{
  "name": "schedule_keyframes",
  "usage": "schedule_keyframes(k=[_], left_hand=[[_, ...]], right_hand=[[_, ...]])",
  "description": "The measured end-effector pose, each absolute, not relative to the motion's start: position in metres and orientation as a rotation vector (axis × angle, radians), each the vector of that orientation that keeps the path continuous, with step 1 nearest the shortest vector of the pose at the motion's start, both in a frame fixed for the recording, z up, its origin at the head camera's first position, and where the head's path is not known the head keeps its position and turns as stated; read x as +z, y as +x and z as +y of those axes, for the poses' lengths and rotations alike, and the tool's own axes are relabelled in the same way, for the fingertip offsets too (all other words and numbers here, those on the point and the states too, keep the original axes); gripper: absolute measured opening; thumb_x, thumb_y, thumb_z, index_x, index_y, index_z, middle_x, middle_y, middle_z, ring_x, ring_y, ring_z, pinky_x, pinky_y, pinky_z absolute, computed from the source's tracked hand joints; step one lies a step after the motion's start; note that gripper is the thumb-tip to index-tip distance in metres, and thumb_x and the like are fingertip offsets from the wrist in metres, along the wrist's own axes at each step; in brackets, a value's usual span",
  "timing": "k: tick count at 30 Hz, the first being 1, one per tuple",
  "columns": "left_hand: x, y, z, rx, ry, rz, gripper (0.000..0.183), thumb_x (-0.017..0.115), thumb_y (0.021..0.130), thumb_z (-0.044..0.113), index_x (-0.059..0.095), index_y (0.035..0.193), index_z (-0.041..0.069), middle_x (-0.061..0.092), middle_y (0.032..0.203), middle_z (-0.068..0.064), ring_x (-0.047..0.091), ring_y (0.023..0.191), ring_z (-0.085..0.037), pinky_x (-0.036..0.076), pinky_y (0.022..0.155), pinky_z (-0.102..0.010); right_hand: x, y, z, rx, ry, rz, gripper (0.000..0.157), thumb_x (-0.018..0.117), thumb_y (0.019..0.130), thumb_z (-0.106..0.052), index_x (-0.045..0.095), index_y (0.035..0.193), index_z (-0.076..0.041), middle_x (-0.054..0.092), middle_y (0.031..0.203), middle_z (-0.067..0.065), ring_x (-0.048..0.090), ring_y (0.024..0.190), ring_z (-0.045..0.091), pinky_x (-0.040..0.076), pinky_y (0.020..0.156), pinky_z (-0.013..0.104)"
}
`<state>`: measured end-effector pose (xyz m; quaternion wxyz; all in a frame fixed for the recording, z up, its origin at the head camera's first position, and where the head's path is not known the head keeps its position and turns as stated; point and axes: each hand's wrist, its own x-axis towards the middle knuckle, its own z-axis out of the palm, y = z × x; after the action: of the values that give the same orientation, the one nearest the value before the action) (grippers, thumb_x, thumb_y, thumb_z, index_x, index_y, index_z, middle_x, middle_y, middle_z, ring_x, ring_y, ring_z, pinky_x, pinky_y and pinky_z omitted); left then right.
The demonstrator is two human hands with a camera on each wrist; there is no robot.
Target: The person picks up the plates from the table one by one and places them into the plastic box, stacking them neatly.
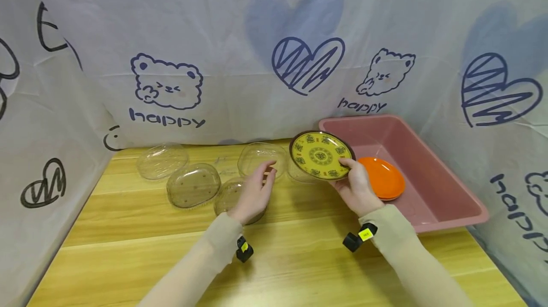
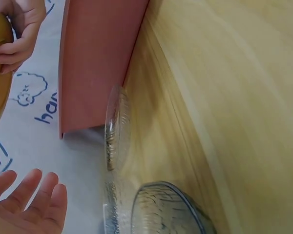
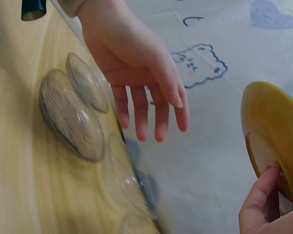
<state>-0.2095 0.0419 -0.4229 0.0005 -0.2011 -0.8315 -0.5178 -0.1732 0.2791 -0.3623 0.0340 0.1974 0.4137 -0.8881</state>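
My right hand (image 1: 356, 188) pinches a yellow patterned plate (image 1: 320, 155) with a dark rim by its right edge, thumb on top and fingers beneath. The plate is held tilted in the air, beside the pink basin (image 1: 445, 188). In the right wrist view the yellow underside of the plate (image 3: 278, 122) shows. My left hand (image 1: 257, 190) hovers over the glass dishes with its fingers extended and nothing in them; the left wrist view shows its open palm (image 2: 29, 209). Below it stands a smoky glass dish (image 1: 227, 197), partly hidden by the hand.
Orange plates (image 1: 382, 178) lie in the basin. To the left are a brownish glass dish (image 1: 193, 186) and a clear glass dish (image 1: 161, 160). Another clear dish (image 1: 262, 152) stands at the back, one more partly behind the yellow plate. Printed cloth (image 1: 239, 59) walls the wooden table (image 1: 299, 259).
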Motion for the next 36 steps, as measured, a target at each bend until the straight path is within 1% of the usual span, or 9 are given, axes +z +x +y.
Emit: schedule_keyframes(k=[5,11,16,17,19,24,30,33,36], left_hand=[[-0.419,-0.211,0.055,-1.526,-0.702,-2.612,0.041,0.041,0.109,0.02,0.047,0.147,0.007,0.063,0.131,-0.015,0.066,0.115,-0.029,0.057,0.099,-0.042],[-0.413,-0.209,0.073,-1.393,-0.815,-2.623,0.042,0.043,0.108,0.02,0.047,0.147,0.007,0.062,0.133,-0.013,0.064,0.119,-0.027,0.055,0.103,-0.042],[-0.409,-0.204,0.089,-1.291,-0.909,-2.634,0.042,0.043,0.108,0.02,0.046,0.148,0.01,0.061,0.136,-0.011,0.062,0.122,-0.026,0.053,0.106,-0.042],[-0.409,-0.203,0.092,-1.273,-0.927,-2.634,0.042,0.043,0.108,0.02,0.046,0.148,0.01,0.06,0.137,-0.011,0.062,0.122,-0.026,0.053,0.105,-0.042],[-0.407,-0.201,0.098,-1.238,-0.952,-2.634,0.042,0.043,0.107,0.02,0.046,0.148,0.01,0.06,0.139,-0.011,0.062,0.122,-0.026,0.054,0.104,-0.042],[-0.405,-0.194,0.112,-1.128,-1.001,-2.629,0.042,0.044,0.107,0.02,0.047,0.147,0.01,0.058,0.143,-0.01,0.063,0.123,-0.026,0.053,0.106,-0.04],[-0.406,-0.186,0.129,-1.007,-1.091,-2.598,0.042,0.044,0.107,0.019,0.047,0.148,0.011,0.061,0.138,-0.008,0.063,0.123,-0.023,0.051,0.109,-0.034],[-0.407,-0.182,0.137,-0.944,-1.144,-2.579,0.041,0.043,0.107,0.02,0.048,0.147,0.01,0.061,0.136,-0.007,0.063,0.123,-0.021,0.051,0.109,-0.032],[-0.409,-0.178,0.144,-0.856,-1.198,-2.58,0.042,0.043,0.108,0.022,0.048,0.148,0.011,0.061,0.137,-0.005,0.061,0.126,-0.019,0.049,0.111,-0.03]], right_hand=[[-0.353,-0.175,0.299,-2.797,0.61,1.197,0.027,0.034,0.109,-0.018,0.041,0.135,-0.018,0.057,0.119,-0.002,0.064,0.104,0.009,0.058,0.085,0.027],[-0.349,-0.179,0.324,-2.854,0.588,1.173,0.031,0.035,0.109,-0.019,0.039,0.139,-0.018,0.057,0.12,-0.002,0.062,0.108,0.009,0.057,0.085,0.028],[-0.347,-0.181,0.344,-2.874,0.644,1.186,0.03,0.04,0.108,-0.019,0.04,0.138,-0.018,0.062,0.11,-0.001,0.062,0.1,0.01,0.052,0.076,0.027],[-0.347,-0.182,0.347,-2.868,0.657,1.205,0.031,0.041,0.108,-0.02,0.039,0.138,-0.018,0.063,0.108,0.0,0.061,0.096,0.011,0.05,0.074,0.027],[-0.347,-0.183,0.354,-2.861,0.669,1.218,0.037,0.042,0.108,-0.021,0.036,0.144,-0.018,0.063,0.109,0.0,0.062,0.095,0.011,0.05,0.074,0.027],[-0.35,-0.184,0.372,-2.822,0.643,1.304,0.053,0.041,0.108,-0.026,0.021,0.157,-0.021,0.053,0.122,-0.002,0.063,0.103,0.009,0.057,0.08,0.028],[-0.357,-0.185,0.391,-2.776,0.645,1.405,0.055,0.037,0.109,-0.029,0.015,0.159,-0.022,0.048,0.124,-0.003,0.062,0.103,0.008,0.057,0.08,0.027],[-0.361,-0.186,0.399,-2.764,0.639,1.424,0.056,0.037,0.109,-0.029,0.013,0.159,-0.022,0.05,0.122,-0.003,0.062,0.101,0.008,0.057,0.079,0.027],[-0.365,-0.187,0.408,-2.758,0.628,1.424,0.055,0.038,0.109,-0.029,0.014,0.158,-0.022,0.055,0.114,-0.003,0.063,0.097,0.009,0.056,0.078,0.027]])
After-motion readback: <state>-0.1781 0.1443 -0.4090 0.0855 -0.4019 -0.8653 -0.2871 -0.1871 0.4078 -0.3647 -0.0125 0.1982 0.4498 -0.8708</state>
